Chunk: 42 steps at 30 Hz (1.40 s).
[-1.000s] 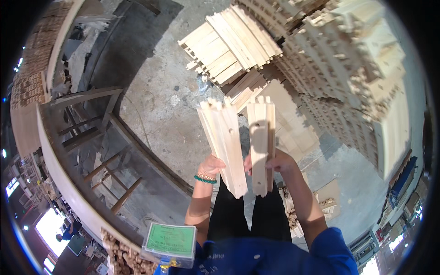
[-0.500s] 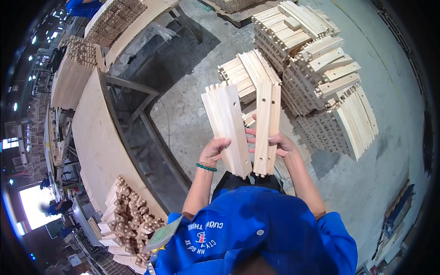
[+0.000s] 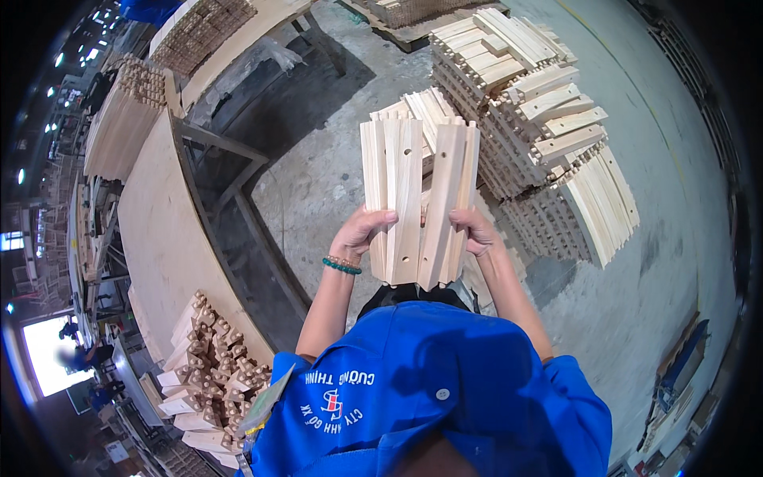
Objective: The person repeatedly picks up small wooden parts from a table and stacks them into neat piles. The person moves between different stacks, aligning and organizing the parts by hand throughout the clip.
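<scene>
While grey concrete floor (image 3: 318,179) spreads beneath, two hands grip pale wooden bundles side by side.

In the head view, a long wooden table (image 3: 163,222) runs down the left of the workshop, with a heap of wooden pieces (image 3: 211,378) at its near end and a neat stack (image 3: 123,127) toward its far end; right of centre, tall stacks of strips (image 3: 532,119) stand well apart from the table, and a lower stack (image 3: 429,103) is partly hidden behind the bundles. The left hand (image 3: 355,233) clasps the left bundle (image 3: 393,187), the right hand (image 3: 480,232) the right bundle (image 3: 450,195), thumbs in front; both bundles, roughly upright before the blue shirt (image 3: 445,358), show round holes and peg-like ends.
</scene>
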Each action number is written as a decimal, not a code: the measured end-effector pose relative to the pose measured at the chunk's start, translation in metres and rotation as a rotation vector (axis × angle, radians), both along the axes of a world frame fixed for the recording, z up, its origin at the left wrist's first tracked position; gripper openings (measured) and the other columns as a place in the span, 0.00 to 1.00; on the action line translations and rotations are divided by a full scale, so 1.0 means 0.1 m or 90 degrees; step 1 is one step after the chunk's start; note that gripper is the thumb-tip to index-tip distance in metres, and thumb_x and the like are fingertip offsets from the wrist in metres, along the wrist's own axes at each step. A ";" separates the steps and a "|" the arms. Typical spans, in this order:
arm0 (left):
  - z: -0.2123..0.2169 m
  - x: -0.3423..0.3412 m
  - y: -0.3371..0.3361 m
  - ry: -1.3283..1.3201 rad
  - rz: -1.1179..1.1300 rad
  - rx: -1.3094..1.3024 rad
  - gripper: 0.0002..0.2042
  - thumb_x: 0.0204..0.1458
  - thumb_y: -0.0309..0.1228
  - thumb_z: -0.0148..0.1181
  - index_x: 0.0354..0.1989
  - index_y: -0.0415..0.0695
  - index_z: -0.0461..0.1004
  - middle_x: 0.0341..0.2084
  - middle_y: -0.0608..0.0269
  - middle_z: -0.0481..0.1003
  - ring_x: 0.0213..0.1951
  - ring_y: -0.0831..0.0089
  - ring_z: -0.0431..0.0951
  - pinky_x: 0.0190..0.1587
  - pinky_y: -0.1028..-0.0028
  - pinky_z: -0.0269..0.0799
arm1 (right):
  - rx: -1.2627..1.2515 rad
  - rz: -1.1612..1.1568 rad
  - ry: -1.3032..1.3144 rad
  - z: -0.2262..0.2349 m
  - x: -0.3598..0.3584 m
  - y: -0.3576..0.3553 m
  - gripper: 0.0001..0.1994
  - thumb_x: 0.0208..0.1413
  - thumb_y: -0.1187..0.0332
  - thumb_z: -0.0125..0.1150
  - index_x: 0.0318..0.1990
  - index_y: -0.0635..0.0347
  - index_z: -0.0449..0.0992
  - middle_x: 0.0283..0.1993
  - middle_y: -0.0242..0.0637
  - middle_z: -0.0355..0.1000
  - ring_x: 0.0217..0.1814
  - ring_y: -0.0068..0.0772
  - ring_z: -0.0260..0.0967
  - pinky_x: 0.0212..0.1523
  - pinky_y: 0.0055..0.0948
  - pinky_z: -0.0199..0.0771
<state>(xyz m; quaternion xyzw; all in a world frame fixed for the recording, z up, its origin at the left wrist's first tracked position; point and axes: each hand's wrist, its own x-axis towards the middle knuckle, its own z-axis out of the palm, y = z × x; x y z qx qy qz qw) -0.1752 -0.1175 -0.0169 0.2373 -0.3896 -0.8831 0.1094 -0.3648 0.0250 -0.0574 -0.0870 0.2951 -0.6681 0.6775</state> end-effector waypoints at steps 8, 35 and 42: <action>-0.03 -0.10 -0.02 0.048 0.011 0.027 0.33 0.40 0.36 0.67 0.55 0.33 0.62 0.43 0.48 0.73 0.44 0.60 0.76 0.49 0.66 0.74 | -0.083 0.004 -0.053 -0.05 -0.17 0.10 0.27 0.40 0.70 0.67 0.51 0.67 0.69 0.42 0.45 0.74 0.41 0.36 0.76 0.44 0.36 0.79; 0.20 -0.06 0.03 0.033 0.110 0.141 0.24 0.53 0.30 0.59 0.56 0.39 0.60 0.44 0.47 0.71 0.46 0.63 0.76 0.41 0.67 0.81 | -0.106 0.052 -0.047 0.10 -0.03 0.09 0.47 0.33 0.60 0.71 0.63 0.69 0.54 0.60 0.55 0.60 0.57 0.52 0.66 0.56 0.45 0.70; 0.12 0.01 0.00 0.088 0.125 0.192 0.26 0.55 0.36 0.56 0.58 0.36 0.58 0.45 0.46 0.71 0.46 0.63 0.75 0.41 0.69 0.80 | -0.097 0.002 -0.045 0.05 -0.06 0.14 0.50 0.31 0.61 0.72 0.64 0.68 0.51 0.60 0.56 0.60 0.55 0.51 0.67 0.55 0.45 0.71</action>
